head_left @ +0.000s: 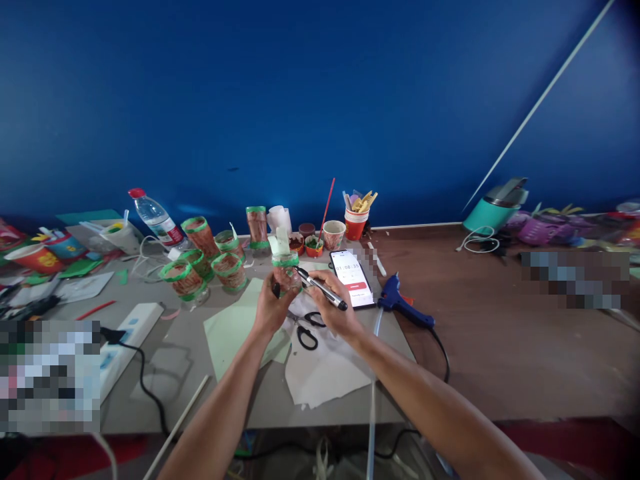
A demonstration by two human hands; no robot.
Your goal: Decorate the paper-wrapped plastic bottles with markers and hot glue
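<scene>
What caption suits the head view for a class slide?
Left-hand grip on a green-rimmed cup, right-hand grip on a marker beside it, black-handled scissors on white paper.

— Describe the back wall (320, 100)?
— Deep blue, crossed at right by a thin, slanting white strip (540, 101).
— And lit how?
— Softly, with a paler sheen (200, 209) low at left.
— Now the surface (485, 360)?
— Set against the wall: grey through the middle and left, brown at right. Beneath the front edge, red patches (575, 445), too hidden to name.

Head view faces forward and down, seemingly near the table (480, 327).
</scene>
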